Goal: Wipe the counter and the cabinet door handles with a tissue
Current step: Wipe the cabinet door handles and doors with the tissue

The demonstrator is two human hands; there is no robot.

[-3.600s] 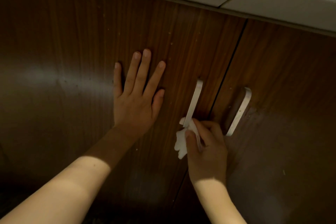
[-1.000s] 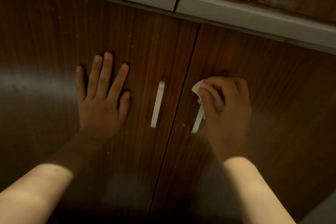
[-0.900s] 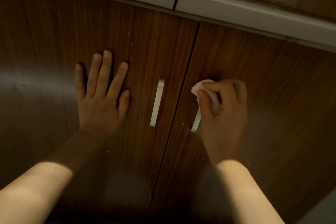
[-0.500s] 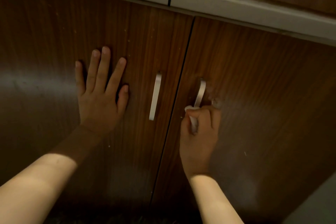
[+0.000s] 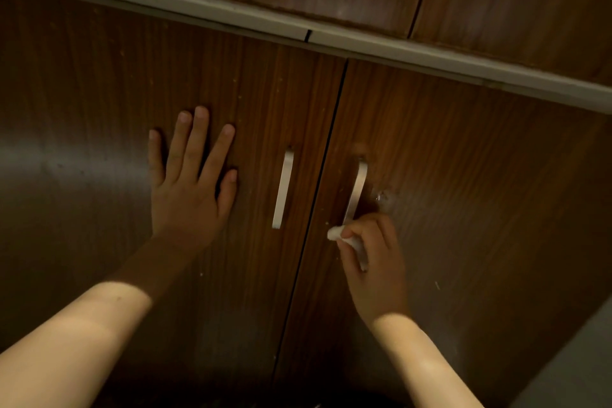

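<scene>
Right hand (image 5: 372, 262) clenched around a crumpled white tissue (image 5: 349, 240), pressed at the lower end of the right door handle (image 5: 357, 190). Left hand (image 5: 190, 182) flat, fingers spread and holding nothing, on the left cabinet door (image 5: 99, 93). Left door handle (image 5: 283, 189) untouched, just beside the door gap. Pale counter edge (image 5: 231, 15) above.

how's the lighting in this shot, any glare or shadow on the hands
Head view: dim and warm; both forearms brightly lit, while the left hand and right hand holding the tissue sit in shadow; a soft glare patch on the left door.
</scene>
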